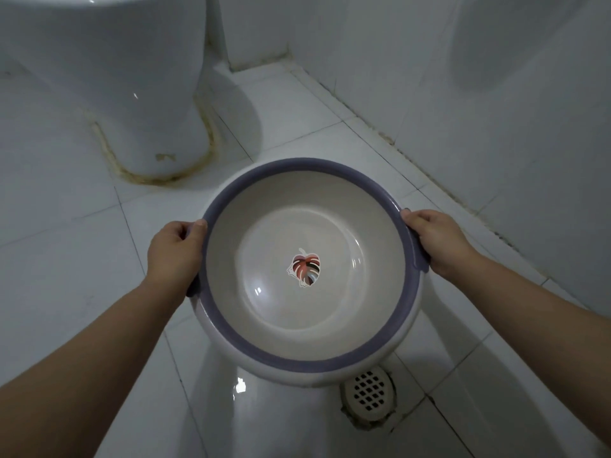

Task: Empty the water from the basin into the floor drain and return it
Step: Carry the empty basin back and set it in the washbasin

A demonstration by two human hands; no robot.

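Observation:
A round white basin with a purple-grey rim and a red leaf print on its bottom is held above the tiled floor, roughly level. Its inside looks glossy; I cannot tell whether water is in it. My left hand grips the rim on the left side and my right hand grips it on the right. A white round floor drain with a grid of holes lies just below the basin's near edge, partly hidden by it.
A white toilet base stands at the upper left, with yellowed sealant around its foot. White tiled walls close the right side and the far corner. The floor tiles shine as if wet near the drain.

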